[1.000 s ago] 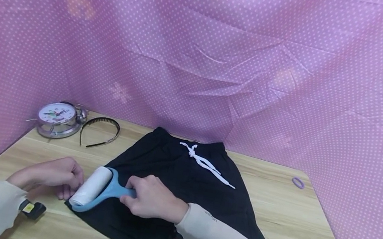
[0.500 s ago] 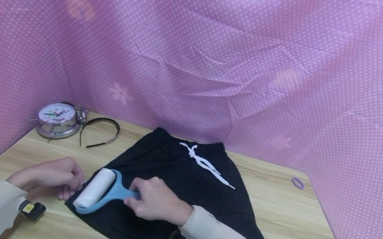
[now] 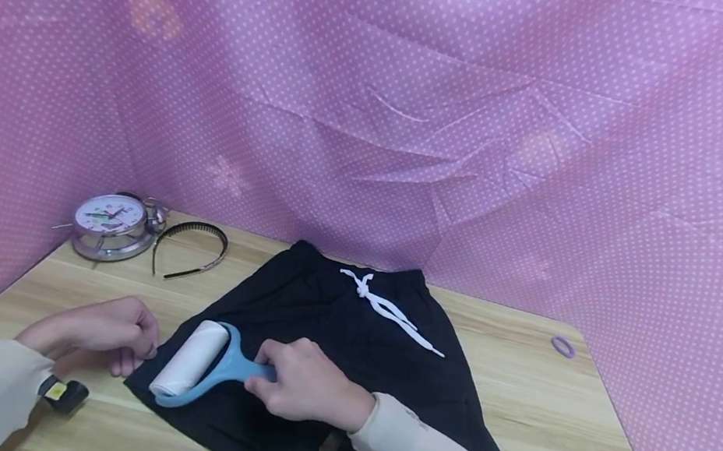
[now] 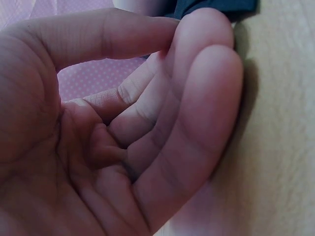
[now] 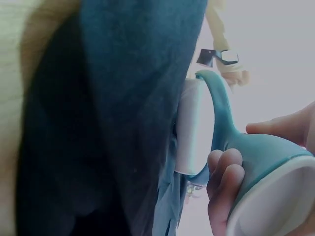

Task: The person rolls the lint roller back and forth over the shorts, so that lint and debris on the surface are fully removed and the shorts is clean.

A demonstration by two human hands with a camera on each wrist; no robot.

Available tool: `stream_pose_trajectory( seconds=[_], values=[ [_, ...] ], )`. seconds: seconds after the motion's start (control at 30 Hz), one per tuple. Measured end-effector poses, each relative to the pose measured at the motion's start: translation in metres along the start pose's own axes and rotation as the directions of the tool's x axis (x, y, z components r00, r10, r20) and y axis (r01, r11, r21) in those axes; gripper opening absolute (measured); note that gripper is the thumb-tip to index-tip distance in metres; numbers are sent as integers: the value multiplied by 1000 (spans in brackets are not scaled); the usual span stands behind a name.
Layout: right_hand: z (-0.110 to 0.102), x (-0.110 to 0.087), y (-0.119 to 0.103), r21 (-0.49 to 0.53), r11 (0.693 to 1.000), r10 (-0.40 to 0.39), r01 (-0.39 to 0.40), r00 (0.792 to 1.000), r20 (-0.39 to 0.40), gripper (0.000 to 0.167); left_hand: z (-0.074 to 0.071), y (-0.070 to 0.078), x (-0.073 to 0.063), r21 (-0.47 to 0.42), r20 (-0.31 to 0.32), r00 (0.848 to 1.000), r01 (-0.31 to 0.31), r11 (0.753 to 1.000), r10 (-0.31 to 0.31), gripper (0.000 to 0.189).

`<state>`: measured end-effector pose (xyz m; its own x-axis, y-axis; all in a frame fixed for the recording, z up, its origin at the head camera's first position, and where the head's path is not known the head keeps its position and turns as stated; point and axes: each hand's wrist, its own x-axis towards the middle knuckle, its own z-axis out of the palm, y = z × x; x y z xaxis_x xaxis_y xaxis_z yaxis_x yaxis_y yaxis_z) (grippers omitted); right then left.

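Observation:
Black shorts (image 3: 326, 314) with a white drawstring (image 3: 384, 308) lie spread on the wooden table. My right hand (image 3: 311, 385) grips the blue handle of a lint roller (image 3: 191, 360), whose white roll rests on the left leg of the shorts. In the right wrist view, fingers and thumb wrap the handle (image 5: 261, 152), and the roll (image 5: 194, 128) lies against the dark cloth. At the outer edge of that leg, my left hand (image 3: 110, 332) pinches the cloth between thumb and forefinger; its other fingers curl beside the tabletop. The pinched bit is mostly hidden by the fingertips.
An alarm clock (image 3: 112, 224) lies face up at the back left, with a black headband (image 3: 190, 250) beside it. A purple ring-shaped band (image 3: 562, 346) lies near the right edge. Pink dotted cloth (image 3: 381, 102) hangs behind and along both sides of the table (image 3: 548, 436).
My right hand has drawn the lint roller a short way to the right, away from the leg's outer edge. The left hand has stayed in place at that edge.

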<state>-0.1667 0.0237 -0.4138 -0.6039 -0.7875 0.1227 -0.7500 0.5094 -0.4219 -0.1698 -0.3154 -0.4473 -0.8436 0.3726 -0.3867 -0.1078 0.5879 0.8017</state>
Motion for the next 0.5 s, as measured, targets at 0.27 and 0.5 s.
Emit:
stream_pose_trajectory(
  seconds=[0.27,0.5],
  values=[
    [-5,-11,7,38,999,-19,19,1000,2,16,1,2,-1,7,-5,1000,2,1000,-2,13],
    [-9,-22,12,46,999,1,-1,1000,4,14,1,1,-1,7,-10,1000,8,1000,-8,14]
  ],
)
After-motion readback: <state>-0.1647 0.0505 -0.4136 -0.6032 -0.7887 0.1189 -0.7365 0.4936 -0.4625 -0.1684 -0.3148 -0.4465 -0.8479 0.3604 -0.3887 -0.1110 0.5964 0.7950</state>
